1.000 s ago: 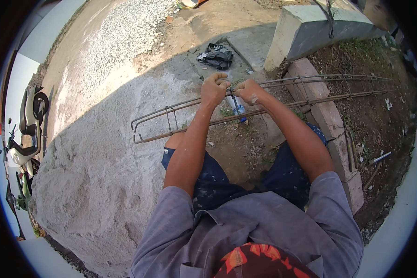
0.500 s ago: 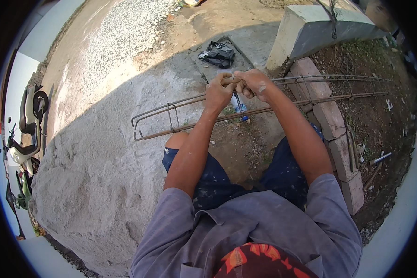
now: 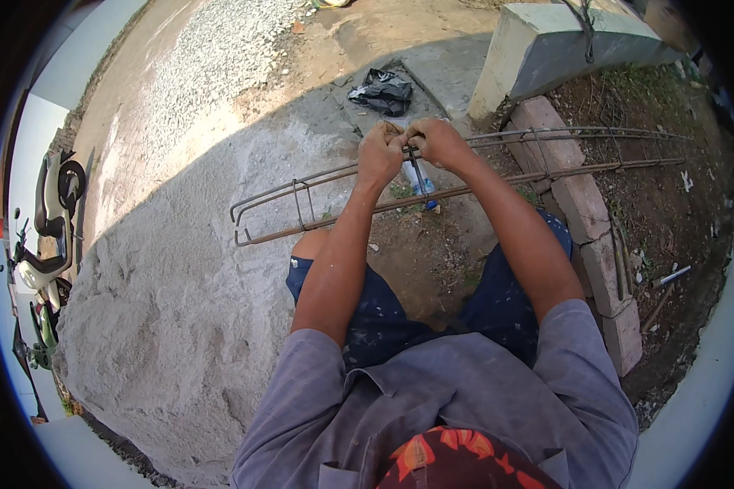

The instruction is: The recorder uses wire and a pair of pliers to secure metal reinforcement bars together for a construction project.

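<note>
My left hand (image 3: 379, 155) and my right hand (image 3: 436, 140) meet at the far bar of a long rebar cage (image 3: 278, 235), above one of its rectangular stirrups (image 3: 418, 178). Both have their fingers curled and pinched nearly together around the junction; what they grip is too small and hidden to make out. The cage lies crosswise in front of my knees, with hooked bar ends on the left and more stirrups along the right. Under the middle stirrup is a clear plastic bottle with a blue label (image 3: 430, 202), partly hidden by the bars.
A crumpled black plastic bag (image 3: 381, 94) lies beyond. Right are paving blocks (image 3: 607, 273), a concrete barrier (image 3: 546, 45) and a metal tool (image 3: 670, 275). Left are a grey sand pile (image 3: 147, 334) and parked scooters (image 3: 45, 244). A gravel patch (image 3: 204, 49) is farther off.
My right hand has risen slightly and closed in toward my left. The left hand's raised fingers have curled inward to meet it. The cage looks almost unmoved.
</note>
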`<action>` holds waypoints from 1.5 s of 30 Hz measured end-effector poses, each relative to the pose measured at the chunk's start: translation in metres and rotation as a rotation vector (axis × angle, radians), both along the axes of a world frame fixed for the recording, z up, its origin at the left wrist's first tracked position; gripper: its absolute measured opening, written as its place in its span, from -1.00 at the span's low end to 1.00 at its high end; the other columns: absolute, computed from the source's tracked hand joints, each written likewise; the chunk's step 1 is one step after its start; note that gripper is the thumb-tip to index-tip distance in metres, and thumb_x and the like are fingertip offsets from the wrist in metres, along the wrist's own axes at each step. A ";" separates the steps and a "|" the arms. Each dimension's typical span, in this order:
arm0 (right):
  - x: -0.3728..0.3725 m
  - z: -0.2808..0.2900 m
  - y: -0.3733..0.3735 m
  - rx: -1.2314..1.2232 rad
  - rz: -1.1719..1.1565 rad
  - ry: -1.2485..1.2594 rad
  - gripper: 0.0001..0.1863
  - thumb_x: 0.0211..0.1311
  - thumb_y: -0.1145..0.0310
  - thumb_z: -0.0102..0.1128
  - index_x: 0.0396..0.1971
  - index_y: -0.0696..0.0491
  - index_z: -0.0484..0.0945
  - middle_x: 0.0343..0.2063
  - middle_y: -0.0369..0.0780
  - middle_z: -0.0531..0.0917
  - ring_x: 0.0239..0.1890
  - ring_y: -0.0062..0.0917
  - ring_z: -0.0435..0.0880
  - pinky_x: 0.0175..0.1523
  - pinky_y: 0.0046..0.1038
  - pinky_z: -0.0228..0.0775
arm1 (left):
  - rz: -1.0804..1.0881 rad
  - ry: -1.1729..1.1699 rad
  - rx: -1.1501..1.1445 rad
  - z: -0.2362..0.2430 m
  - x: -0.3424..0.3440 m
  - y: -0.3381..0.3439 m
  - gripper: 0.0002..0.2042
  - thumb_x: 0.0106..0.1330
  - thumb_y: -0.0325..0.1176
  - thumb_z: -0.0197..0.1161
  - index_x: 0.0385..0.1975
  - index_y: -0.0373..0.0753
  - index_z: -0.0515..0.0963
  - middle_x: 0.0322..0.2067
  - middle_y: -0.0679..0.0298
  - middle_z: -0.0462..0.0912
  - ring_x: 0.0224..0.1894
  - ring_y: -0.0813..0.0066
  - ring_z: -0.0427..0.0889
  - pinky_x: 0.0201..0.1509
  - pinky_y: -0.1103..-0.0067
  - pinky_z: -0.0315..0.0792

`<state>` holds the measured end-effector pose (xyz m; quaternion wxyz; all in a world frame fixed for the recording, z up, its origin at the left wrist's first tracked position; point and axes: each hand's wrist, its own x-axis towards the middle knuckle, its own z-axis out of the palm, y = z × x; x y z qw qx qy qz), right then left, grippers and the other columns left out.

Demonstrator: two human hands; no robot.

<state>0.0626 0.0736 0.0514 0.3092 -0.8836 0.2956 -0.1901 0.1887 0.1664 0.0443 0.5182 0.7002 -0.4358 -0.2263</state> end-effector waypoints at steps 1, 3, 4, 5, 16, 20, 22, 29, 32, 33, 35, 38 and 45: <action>-0.001 -0.002 0.000 -0.064 0.014 -0.005 -0.85 0.11 0.41 0.11 -0.37 0.12 0.61 -0.38 0.03 0.62 -0.24 -0.05 0.60 -0.15 -0.14 0.41 | -0.013 0.009 0.021 0.001 0.001 -0.003 -0.90 0.15 -0.46 0.24 -0.39 -0.34 0.54 -0.50 0.10 0.66 -0.42 0.33 0.65 -0.28 0.48 0.46; -0.002 0.000 0.001 -0.072 -0.003 0.033 -0.85 0.11 0.41 0.10 -0.36 0.12 0.60 -0.38 0.04 0.61 -0.24 -0.04 0.59 -0.15 -0.12 0.40 | -0.024 0.022 0.041 0.002 0.003 -0.006 -0.90 0.15 -0.45 0.24 -0.41 -0.34 0.55 -0.51 0.10 0.65 -0.42 0.35 0.65 -0.28 0.49 0.46; -0.003 0.000 0.002 -0.082 -0.020 0.069 -0.86 0.12 0.42 0.09 -0.36 0.12 0.58 -0.39 0.05 0.61 -0.24 -0.02 0.59 -0.15 -0.10 0.39 | -0.040 0.006 0.024 0.002 0.004 -0.008 -0.90 0.15 -0.45 0.25 -0.41 -0.35 0.54 -0.51 0.11 0.66 -0.43 0.37 0.64 -0.30 0.50 0.45; -0.003 -0.001 0.004 -0.085 -0.019 0.073 -0.86 0.12 0.42 0.09 -0.36 0.12 0.58 -0.39 0.05 0.61 -0.24 -0.02 0.59 -0.15 -0.10 0.39 | -0.056 -0.011 0.005 0.000 0.006 -0.011 -0.90 0.15 -0.45 0.26 -0.42 -0.36 0.54 -0.50 0.11 0.66 -0.43 0.40 0.64 -0.31 0.51 0.45; -0.005 0.021 0.000 -0.335 0.387 0.198 -0.83 0.06 0.54 0.07 -0.35 0.08 0.60 -0.35 -0.13 0.62 -0.16 -0.22 0.58 -0.08 -0.23 0.42 | -0.202 0.097 0.093 -0.021 0.034 -0.028 -0.86 0.15 -0.38 0.27 -0.39 -0.32 0.59 -0.52 0.09 0.65 -0.46 0.40 0.65 -0.34 0.51 0.47; 0.006 0.027 -0.018 -0.644 0.630 0.146 -0.93 0.05 0.47 0.12 -0.46 0.04 0.58 -0.33 -0.24 0.62 -0.09 -0.33 0.56 -0.03 -0.30 0.41 | -0.152 -0.073 0.106 -0.016 0.031 -0.034 -0.80 0.16 -0.31 0.27 -0.36 -0.33 0.62 -0.48 0.02 0.66 -0.40 0.23 0.67 -0.29 0.44 0.48; 0.015 0.033 -0.019 -0.657 0.735 0.349 -0.94 0.07 0.46 0.12 -0.47 0.00 0.58 -0.22 -0.30 0.61 -0.01 -0.40 0.50 0.02 -0.32 0.34 | -0.108 -0.064 0.102 -0.016 0.035 -0.032 -0.79 0.17 -0.30 0.27 -0.35 -0.32 0.62 -0.47 0.00 0.66 -0.38 0.18 0.66 -0.28 0.42 0.47; 0.023 0.038 -0.026 -0.787 0.720 0.451 -0.80 0.08 0.14 0.20 -0.50 -0.05 0.61 -0.34 -0.33 0.62 -0.06 -0.46 0.48 -0.04 -0.34 0.34 | 0.012 0.137 0.116 0.003 0.029 -0.024 -0.72 0.23 -0.20 0.23 -0.40 -0.35 0.62 -0.46 -0.01 0.66 -0.39 0.21 0.67 -0.29 0.42 0.48; 0.023 0.034 -0.028 -0.727 0.637 0.489 -0.76 0.09 0.09 0.19 -0.46 -0.05 0.63 -0.33 -0.35 0.61 -0.06 -0.47 0.46 -0.04 -0.33 0.29 | 0.136 0.113 -0.019 0.000 0.034 -0.021 -0.70 0.26 -0.19 0.22 -0.44 -0.37 0.62 -0.48 0.00 0.67 -0.45 0.31 0.68 -0.34 0.46 0.49; 0.021 0.033 -0.029 -0.722 0.595 0.485 -0.73 0.08 0.06 0.21 -0.46 -0.05 0.64 -0.36 -0.33 0.62 -0.07 -0.46 0.47 -0.05 -0.32 0.28 | 0.138 0.111 -0.016 0.004 0.033 -0.016 -0.70 0.26 -0.19 0.22 -0.44 -0.37 0.62 -0.48 0.00 0.67 -0.45 0.31 0.68 -0.34 0.46 0.49; 0.019 0.030 -0.029 -0.718 0.556 0.470 -0.71 0.06 0.03 0.22 -0.46 -0.05 0.65 -0.38 -0.32 0.62 -0.09 -0.44 0.48 -0.06 -0.31 0.26 | 0.031 0.249 0.189 0.013 0.029 0.004 -0.68 0.35 -0.19 0.17 -0.37 -0.41 0.58 -0.52 0.16 0.66 -0.47 0.42 0.67 -0.40 0.57 0.53; 0.017 0.024 -0.015 -0.645 0.360 0.456 -0.69 0.00 0.01 0.26 -0.49 -0.03 0.66 -0.44 -0.27 0.64 -0.13 -0.39 0.51 -0.05 -0.28 0.22 | -0.095 0.609 0.428 0.013 0.014 0.028 -0.73 0.34 -0.21 0.17 -0.30 -0.35 0.56 -0.42 0.16 0.65 -0.43 0.37 0.67 -0.39 0.50 0.56; 0.016 0.017 0.016 -0.428 -0.060 0.361 -0.70 0.08 0.09 0.22 -0.56 0.05 0.63 -0.44 -0.14 0.66 -0.17 -0.24 0.54 -0.01 -0.12 0.14 | -0.118 1.249 0.119 -0.023 -0.027 0.015 -0.81 0.41 -0.42 -0.03 -0.10 -0.36 0.42 -0.15 0.14 0.52 -0.11 0.25 0.58 -0.03 0.39 0.53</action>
